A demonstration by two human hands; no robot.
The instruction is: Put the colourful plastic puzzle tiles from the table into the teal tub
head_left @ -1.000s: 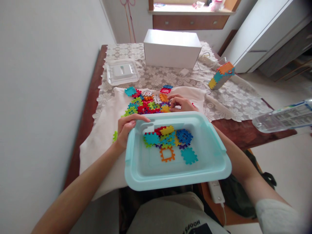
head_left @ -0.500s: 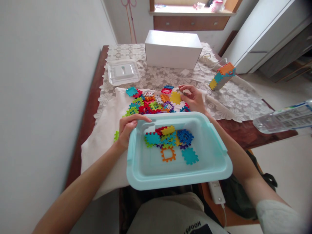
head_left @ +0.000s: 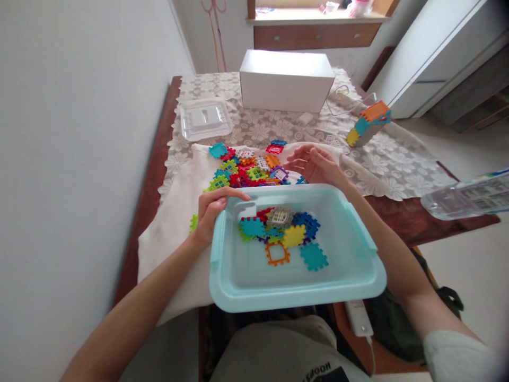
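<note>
My left hand grips the far left corner of a light teal plastic bin, its index finger along the rim. The bin is tilted toward me. Inside lie several interlocking plastic tiles, among them a yellow tile, a grey window tile, an orange frame and a turquoise tile. My right hand is just beyond the bin's far rim, palm partly turned up and fingers apart, with nothing seen in it. Beside it on the white cloth is a heap of colourful tiles, partly hidden by the bin.
A clear plastic lid and a white box stand farther back on the lace tablecloth. A block built from tiles is at the right. A clear bottle lies near the right edge. A wall runs along the left.
My right hand has let go of a yellow tile and a grey one, which now lie in the bin. Its fingers have opened. The left hand keeps its grip on the bin.
</note>
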